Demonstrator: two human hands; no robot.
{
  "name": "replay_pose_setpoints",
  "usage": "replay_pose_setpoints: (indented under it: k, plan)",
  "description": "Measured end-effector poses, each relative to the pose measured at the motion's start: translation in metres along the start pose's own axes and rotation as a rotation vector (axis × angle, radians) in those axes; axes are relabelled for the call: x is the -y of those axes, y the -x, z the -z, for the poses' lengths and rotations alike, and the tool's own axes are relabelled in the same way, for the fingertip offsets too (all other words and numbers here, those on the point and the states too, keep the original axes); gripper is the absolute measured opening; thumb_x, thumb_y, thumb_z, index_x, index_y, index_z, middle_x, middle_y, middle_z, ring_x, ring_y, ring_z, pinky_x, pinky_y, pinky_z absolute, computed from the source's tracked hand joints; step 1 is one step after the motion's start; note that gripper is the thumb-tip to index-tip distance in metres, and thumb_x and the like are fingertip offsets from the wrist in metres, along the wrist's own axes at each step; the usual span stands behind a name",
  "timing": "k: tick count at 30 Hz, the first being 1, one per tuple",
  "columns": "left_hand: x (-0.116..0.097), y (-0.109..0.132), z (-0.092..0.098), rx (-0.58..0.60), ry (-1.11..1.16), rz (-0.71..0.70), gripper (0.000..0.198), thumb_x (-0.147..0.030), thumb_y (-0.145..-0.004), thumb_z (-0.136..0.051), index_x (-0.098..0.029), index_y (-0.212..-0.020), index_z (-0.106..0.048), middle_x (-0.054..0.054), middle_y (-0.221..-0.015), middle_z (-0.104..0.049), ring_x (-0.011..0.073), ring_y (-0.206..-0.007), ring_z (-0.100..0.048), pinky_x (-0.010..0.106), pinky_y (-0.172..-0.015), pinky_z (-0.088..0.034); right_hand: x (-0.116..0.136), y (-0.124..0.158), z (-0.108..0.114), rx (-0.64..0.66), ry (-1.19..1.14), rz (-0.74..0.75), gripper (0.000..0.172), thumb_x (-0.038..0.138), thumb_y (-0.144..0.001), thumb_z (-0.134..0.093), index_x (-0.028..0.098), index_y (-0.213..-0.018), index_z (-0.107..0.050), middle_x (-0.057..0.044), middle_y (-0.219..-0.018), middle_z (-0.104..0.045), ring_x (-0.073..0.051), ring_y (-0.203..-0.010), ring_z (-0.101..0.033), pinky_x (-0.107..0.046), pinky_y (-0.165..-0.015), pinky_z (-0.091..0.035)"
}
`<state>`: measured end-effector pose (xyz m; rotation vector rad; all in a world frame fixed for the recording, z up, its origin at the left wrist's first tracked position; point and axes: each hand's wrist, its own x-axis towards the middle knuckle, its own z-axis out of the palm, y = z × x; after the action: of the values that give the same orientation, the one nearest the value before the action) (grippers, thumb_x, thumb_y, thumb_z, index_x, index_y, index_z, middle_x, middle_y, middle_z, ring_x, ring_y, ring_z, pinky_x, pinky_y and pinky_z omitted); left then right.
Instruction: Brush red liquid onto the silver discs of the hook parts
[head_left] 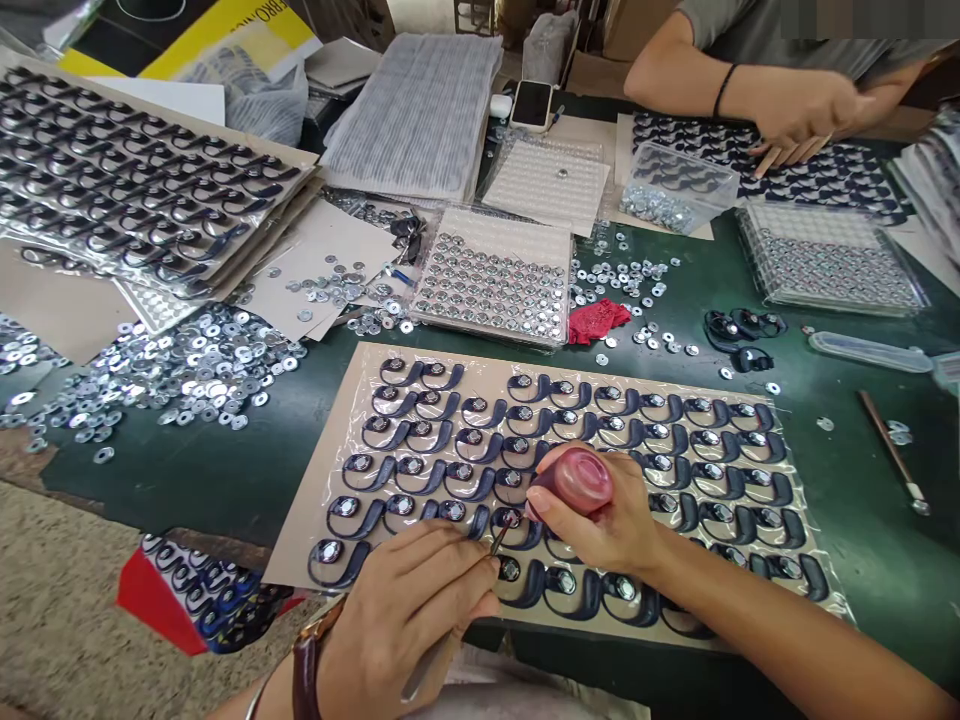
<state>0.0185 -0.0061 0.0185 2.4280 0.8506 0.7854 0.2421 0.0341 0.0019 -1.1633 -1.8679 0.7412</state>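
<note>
My left hand [409, 600] is closed around a slim pair of metal tweezers [429, 668], their tips beside a dark blue looped piece [531, 530] with a shiny faceted stone. My right hand [600, 510] grips a reddish, rounded squeeze bottle [576, 478], tilted down over that same piece. The bottle's nozzle is mostly hidden by my fingers. Beneath both hands lies a cardboard sheet [315, 545] with clear film, carrying rows of these looped pieces. A few spots in its upper rows show bare card.
Loose silvery discs [217, 355] are heaped at left. A tray of round stones [491, 275] stands behind the sheet, beside a red cloth [598, 321]. Stacked cards [135, 170] fill the far left. Across the table, a co-worker's hand [799, 110] holds a wooden stick over another sheet.
</note>
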Motion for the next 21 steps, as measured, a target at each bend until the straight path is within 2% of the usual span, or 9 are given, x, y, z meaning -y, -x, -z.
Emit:
replay_pose_setpoints:
  k: [7, 10, 13, 17, 21]
  plan:
    - [0.001, 0.003, 0.000, 0.022, 0.062, 0.032, 0.031, -0.008, -0.084, -0.054, -0.014, -0.114, -0.057, 0.008, -0.099, -0.066, 0.0176, -0.091, -0.061, 0.034, -0.082, -0.052, 0.001, 0.002, 0.000, 0.019, 0.013, -0.014, 0.014, 0.029, -0.078, -0.062, 0.019, -0.070, -0.058, 0.000, -0.055, -0.062, -0.014, -0.045, -0.059, -0.026, -0.047, -0.050]
    - [0.003, 0.004, -0.001, -0.007, 0.076, 0.052, 0.029, -0.008, -0.084, -0.053, -0.015, -0.112, -0.058, 0.008, -0.098, -0.067, 0.0176, -0.092, -0.061, 0.034, -0.083, -0.051, 0.000, 0.003, -0.001, 0.029, 0.002, -0.034, 0.013, 0.029, -0.078, -0.063, 0.018, -0.074, -0.058, 0.001, -0.054, -0.061, -0.014, -0.045, -0.059, -0.026, -0.048, -0.050]
    - [0.006, 0.002, 0.000, -0.033, 0.125, 0.102, 0.025, -0.007, -0.085, -0.051, -0.015, -0.108, -0.060, 0.007, -0.096, -0.067, 0.0165, -0.090, -0.061, 0.033, -0.084, -0.050, -0.001, 0.005, -0.003, 0.017, -0.016, -0.021, 0.012, 0.028, -0.077, -0.064, 0.018, -0.074, -0.058, -0.001, -0.061, -0.064, -0.013, -0.047, -0.060, -0.025, -0.048, -0.050]
    - [0.009, -0.004, 0.002, -0.035, 0.239, 0.203, 0.022, -0.005, -0.086, -0.048, -0.015, -0.101, -0.060, 0.007, -0.094, -0.066, 0.0149, -0.086, -0.062, 0.029, -0.077, -0.051, -0.001, 0.007, -0.005, 0.014, -0.056, 0.010, 0.013, 0.028, -0.078, -0.065, 0.019, -0.075, -0.057, 0.000, -0.064, -0.065, -0.013, -0.050, -0.061, -0.025, -0.049, -0.050]
    - [0.011, -0.008, 0.003, -0.067, 0.265, 0.231, 0.019, -0.007, -0.087, -0.047, -0.015, -0.099, -0.060, 0.006, -0.091, -0.067, 0.0146, -0.083, -0.063, 0.027, -0.073, -0.052, -0.002, 0.008, -0.006, 0.021, -0.054, 0.034, 0.016, 0.031, -0.076, -0.067, 0.019, -0.081, -0.056, -0.001, -0.072, -0.068, -0.013, -0.054, -0.063, -0.025, -0.052, -0.052]
